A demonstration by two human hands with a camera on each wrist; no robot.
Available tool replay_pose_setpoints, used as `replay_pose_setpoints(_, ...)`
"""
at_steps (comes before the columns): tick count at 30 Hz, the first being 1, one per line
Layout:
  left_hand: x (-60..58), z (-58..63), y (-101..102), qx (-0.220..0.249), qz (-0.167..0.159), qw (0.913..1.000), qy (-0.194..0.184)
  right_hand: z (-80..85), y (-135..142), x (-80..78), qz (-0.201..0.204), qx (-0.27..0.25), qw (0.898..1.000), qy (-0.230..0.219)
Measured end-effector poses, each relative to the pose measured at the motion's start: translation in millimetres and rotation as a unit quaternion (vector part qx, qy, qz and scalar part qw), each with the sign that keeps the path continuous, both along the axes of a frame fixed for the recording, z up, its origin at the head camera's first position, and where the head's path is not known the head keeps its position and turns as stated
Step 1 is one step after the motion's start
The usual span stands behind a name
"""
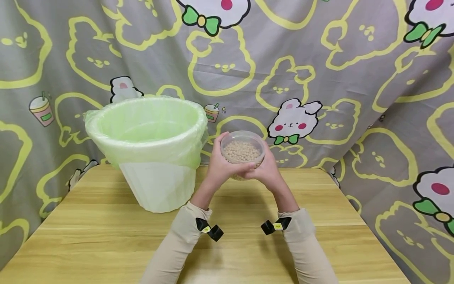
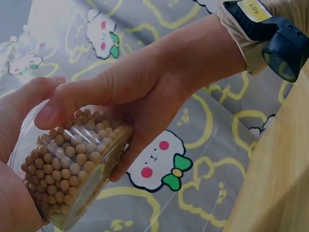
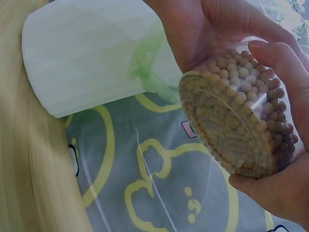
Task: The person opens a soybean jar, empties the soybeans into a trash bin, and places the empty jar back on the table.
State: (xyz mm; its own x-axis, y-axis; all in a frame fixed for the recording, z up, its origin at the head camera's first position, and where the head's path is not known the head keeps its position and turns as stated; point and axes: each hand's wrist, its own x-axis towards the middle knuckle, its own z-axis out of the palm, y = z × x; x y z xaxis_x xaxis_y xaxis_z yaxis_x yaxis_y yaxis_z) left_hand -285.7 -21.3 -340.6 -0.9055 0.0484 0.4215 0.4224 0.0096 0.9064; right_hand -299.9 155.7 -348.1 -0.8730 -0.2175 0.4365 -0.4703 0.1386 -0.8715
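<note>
Both hands hold a clear round plastic tub (image 1: 242, 148) above the table, its open top facing up and tilted toward the head camera. Small tan balls (image 2: 63, 166) fill much of it. My left hand (image 1: 221, 163) grips the tub's left side, and my right hand (image 1: 264, 165) grips its right side. The thumbs meet across the near side. In the right wrist view the tub's clear bottom (image 3: 219, 125) shows, with balls pressed against it.
A white bin (image 1: 159, 185) with a pale green plastic liner (image 1: 149, 146) folded over its rim stands left of the hands. Underneath is a wooden table (image 1: 234, 244). A grey curtain (image 1: 227, 51) with cartoon bears and rabbits hangs behind.
</note>
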Motion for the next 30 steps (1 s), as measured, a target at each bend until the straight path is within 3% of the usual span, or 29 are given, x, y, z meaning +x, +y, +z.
replay_pose_setpoints(7,0.3,1.3,-0.5,0.027,-0.023,0.9991,-0.023,0.5,7.4,-0.5,0.019,0.005,1.0,0.007)
replay_pose_setpoints(17,-1.4,8.2,-19.4,0.057,-0.095,0.9935,-0.026,8.0,18.9,-0.6,0.038,-0.012,0.999,-0.004)
replay_pose_setpoints(30,-6.1,7.4,-27.9,0.072,-0.114,0.9901,-0.039,13.0,30.0,-2.2,0.054,-0.043,0.998,-0.005)
